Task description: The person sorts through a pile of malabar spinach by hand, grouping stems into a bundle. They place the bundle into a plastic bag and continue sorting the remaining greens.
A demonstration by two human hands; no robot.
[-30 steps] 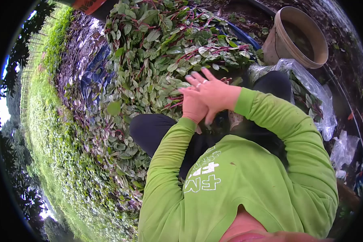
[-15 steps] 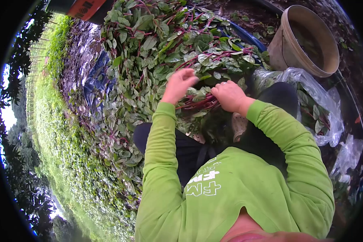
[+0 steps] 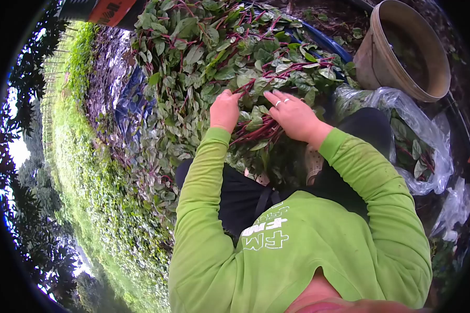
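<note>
Red-stemmed bundle [image 3: 257, 131] of greens sits at the lap, between 2 hands | left hand [image 3: 225, 110] curled into the leaves, grip can't be told | right hand [image 3: 293, 116] flat on top, fingers straight, close together | behind: glossy leaf heap [image 3: 214, 47] | right: round tan bucket [image 3: 372, 58], dark inside | crinkly clear bag [image 3: 428, 136] holds leaves

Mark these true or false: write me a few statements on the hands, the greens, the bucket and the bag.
1. Both the left hand and the right hand are on the leafy greens. True.
2. The right hand wears rings. True.
3. The bucket is bright red. False: it is tan.
4. The clear plastic bag is empty. False: leaves show inside it.
5. The sleeves are green. True.
</note>
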